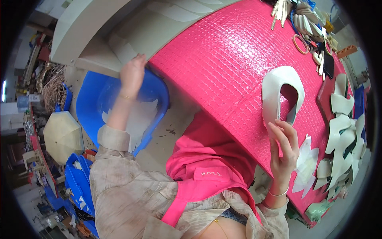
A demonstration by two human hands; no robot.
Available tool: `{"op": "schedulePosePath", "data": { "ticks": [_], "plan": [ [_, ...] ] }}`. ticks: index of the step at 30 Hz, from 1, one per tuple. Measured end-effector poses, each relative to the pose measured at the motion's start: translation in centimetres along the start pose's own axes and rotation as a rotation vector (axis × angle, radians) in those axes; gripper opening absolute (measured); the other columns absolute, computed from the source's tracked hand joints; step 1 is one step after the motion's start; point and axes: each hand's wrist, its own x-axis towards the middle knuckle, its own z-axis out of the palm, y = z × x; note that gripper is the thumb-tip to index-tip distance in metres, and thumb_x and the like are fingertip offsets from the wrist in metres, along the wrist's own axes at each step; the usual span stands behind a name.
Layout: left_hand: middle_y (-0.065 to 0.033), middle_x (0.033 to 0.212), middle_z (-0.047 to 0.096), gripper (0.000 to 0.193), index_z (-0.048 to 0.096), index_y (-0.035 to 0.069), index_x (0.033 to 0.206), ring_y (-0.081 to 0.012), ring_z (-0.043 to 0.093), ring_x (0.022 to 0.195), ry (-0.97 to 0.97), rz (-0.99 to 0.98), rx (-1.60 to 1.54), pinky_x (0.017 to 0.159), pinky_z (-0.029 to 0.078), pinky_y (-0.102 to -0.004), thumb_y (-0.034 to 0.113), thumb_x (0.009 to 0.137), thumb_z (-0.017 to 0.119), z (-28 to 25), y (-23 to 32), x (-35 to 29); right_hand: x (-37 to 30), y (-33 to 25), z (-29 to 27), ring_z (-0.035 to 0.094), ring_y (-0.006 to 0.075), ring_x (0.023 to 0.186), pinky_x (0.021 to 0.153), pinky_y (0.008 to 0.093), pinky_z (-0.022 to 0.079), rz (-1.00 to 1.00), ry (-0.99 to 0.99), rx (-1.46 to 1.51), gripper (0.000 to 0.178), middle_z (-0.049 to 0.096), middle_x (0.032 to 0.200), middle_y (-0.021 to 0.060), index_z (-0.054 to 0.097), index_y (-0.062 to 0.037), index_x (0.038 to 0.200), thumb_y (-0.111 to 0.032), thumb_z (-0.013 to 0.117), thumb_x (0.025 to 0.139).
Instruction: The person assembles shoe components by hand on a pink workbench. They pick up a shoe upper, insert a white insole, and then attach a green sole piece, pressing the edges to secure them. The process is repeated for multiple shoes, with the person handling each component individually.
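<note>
A white shoe upper (272, 85), curved round an open middle, rests on the pink textured tabletop (207, 67). My right hand (284, 145) pinches its near end between thumb and fingertips. At the left, my left hand (133, 73) is over the rim of a blue bin (93, 91), beside the grey shelf unit. Its fingers are curled together, and what they hold, if anything, is hidden. Thin white pieces (145, 115) lie in the bin. Pale flat pieces (126, 51) lie inside the grey shelf unit (95, 59) past my left hand.
More white uppers (342, 131) are heaped along the table's right side, near white paper-like pieces (305, 167). Scissors (300, 44), a black phone-like object (328, 65) and wooden sticks (280, 14) lie at the far right. A beige umbrella (63, 137) stands left of the bin.
</note>
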Motion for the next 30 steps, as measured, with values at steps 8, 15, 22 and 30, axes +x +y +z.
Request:
{"op": "schedulePosePath", "data": {
  "ticks": [8, 15, 22, 30],
  "plan": [
    [-0.0206, 0.081, 0.06, 0.035, 0.052, 0.0, 0.109, -0.0368, 0.059, 0.07, -0.088, 0.138, 0.118, 0.06, 0.048, -0.0432, -0.005, 0.074, 0.048, -2.0, 0.2, 1.1, -2.5, 1.3, -3.1, 0.059, 0.0208, 0.075, 0.063, 0.0271, 0.046, 0.124, 0.032, 0.08, 0.02, 0.059, 0.087, 0.0114, 0.062, 0.0006, 0.09, 0.009, 0.056, 0.074],
    [-0.0181, 0.079, 0.06, 0.039, 0.053, 0.003, 0.112, -0.0351, 0.058, 0.069, 0.067, 0.276, 0.004, 0.063, 0.047, -0.0398, -0.007, 0.075, 0.048, -6.2, -0.3, 0.8, -1.2, -0.9, -2.7, 0.059, 0.0207, 0.072, 0.06, 0.0281, 0.046, 0.033, -0.133, 0.297, 0.023, 0.059, 0.086, 0.0112, 0.063, -0.0018, 0.092, 0.008, 0.057, 0.072],
    [-0.0086, 0.086, 0.063, 0.043, 0.05, 0.001, 0.12, -0.0072, 0.057, 0.079, -0.508, 0.334, -0.806, 0.071, 0.044, -0.0202, -0.011, 0.079, 0.044, -21.6, 12.4, 3.7, 7.4, -2.5, 1.8, 0.033, 0.0329, 0.124, 0.103, 0.0367, 0.026, -0.402, -0.011, 0.448, 0.079, 0.043, 0.125, 0.0211, 0.032, 0.0, 0.13, -0.025, 0.072, 0.067],
    [-0.0125, 0.085, 0.063, 0.031, 0.054, -0.001, 0.114, -0.0142, 0.06, 0.077, -0.924, 0.766, -0.834, 0.07, 0.046, -0.0224, 0.01, 0.085, 0.053, -23.3, 18.8, 9.5, 4.1, -1.0, 1.8, 0.047, 0.0171, 0.107, 0.092, 0.0283, 0.036, 0.093, -0.783, 1.177, 0.076, 0.05, 0.118, 0.0102, 0.037, 0.0039, 0.126, -0.024, 0.075, 0.066]
  ]
}}
